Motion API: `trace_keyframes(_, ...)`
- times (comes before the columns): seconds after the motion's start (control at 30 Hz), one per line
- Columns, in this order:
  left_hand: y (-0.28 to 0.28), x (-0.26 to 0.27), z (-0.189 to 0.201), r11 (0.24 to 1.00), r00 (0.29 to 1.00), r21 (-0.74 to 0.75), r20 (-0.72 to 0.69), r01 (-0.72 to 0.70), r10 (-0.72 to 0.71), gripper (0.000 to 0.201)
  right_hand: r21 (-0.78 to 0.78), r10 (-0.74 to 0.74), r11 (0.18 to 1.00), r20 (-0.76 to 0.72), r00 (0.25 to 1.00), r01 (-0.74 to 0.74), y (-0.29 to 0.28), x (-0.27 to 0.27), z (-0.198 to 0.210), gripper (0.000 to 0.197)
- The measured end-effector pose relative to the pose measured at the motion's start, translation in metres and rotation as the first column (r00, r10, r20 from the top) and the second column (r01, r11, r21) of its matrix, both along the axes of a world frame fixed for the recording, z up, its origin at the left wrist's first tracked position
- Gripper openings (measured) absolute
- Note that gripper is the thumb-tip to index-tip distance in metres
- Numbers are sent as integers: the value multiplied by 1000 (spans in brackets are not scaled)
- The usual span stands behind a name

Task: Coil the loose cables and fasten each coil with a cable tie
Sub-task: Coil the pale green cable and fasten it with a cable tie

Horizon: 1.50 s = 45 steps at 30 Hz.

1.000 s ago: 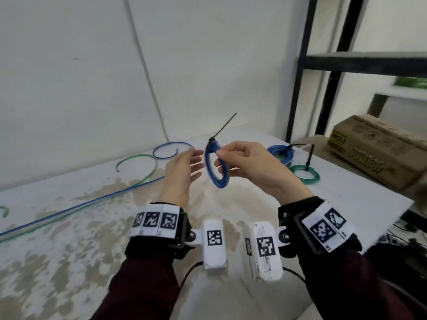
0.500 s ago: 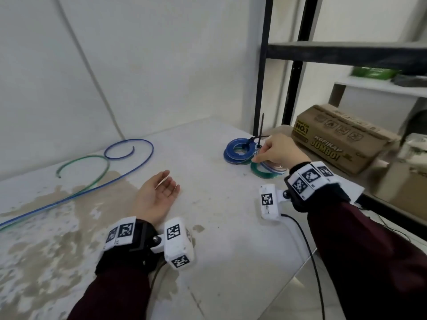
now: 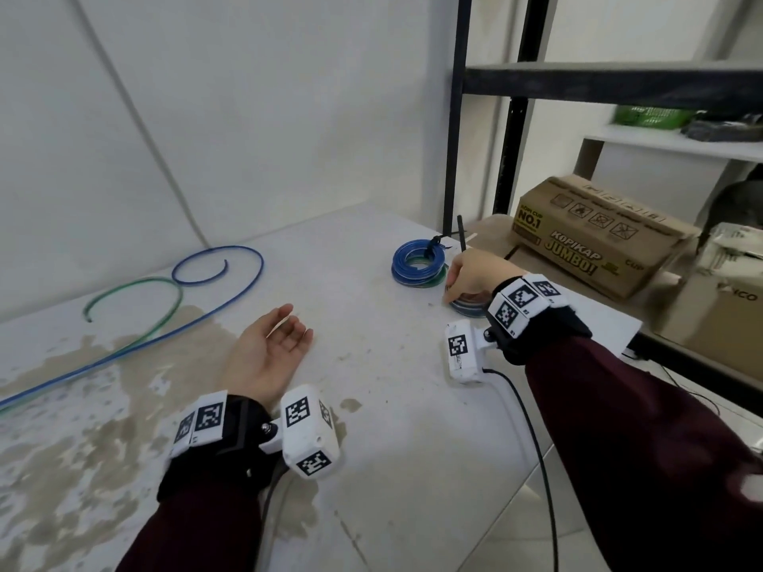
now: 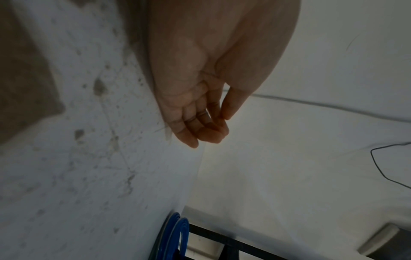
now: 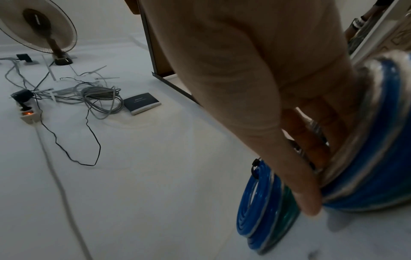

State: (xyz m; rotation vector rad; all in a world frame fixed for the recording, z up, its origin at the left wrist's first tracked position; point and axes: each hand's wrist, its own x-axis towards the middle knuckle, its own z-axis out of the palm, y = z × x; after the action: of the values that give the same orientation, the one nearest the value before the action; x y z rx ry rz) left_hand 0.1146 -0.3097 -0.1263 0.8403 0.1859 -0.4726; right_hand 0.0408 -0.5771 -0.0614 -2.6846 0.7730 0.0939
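A tied blue coil is being set down at two o'clock on the tabletop, pinched by the right hand; the left hand lies relaxed, so loose cables at ten o'clock seem next.

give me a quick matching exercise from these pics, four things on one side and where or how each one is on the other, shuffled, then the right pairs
Things:
1. left hand
2. right hand
3. loose blue cable
4. cardboard box

Places or states:
A. on the low shelf to the right of the table
B. palm up on the table, fingers relaxed, holding nothing
C. uncoiled, running across the table's left side to a curl by the wall
D. fingers curled on a blue coil, beside the tied stack of coils

Pairs: 1-B, 2-D, 3-C, 4-A
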Motion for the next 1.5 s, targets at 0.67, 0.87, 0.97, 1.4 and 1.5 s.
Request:
trace_keyframes(0.67,17,-5,12,989,998,145,34,41,-46,22,389,97,892,332,938,-230,77,28,25,24)
trace_keyframes(0.87,68,10,43,723,898,661,419,-202,-132,25,621,235,721,200,951,-309,165,105,9,32)
trace_keyframes(0.97,97,13,55,508,795,792,530,-339,-296,27,583,217,764,170,961,-276,200,148,-4,33)
trace_keyframes(1.4,172,33,67,247,746,869,494,-428,-446,26,226,481,854,2,877,-469,294,244,-18,28)
trace_keyframes(1.5,182,37,68,236,762,849,529,-473,-373,23,589,422,702,108,900,-400,303,242,-5,22)
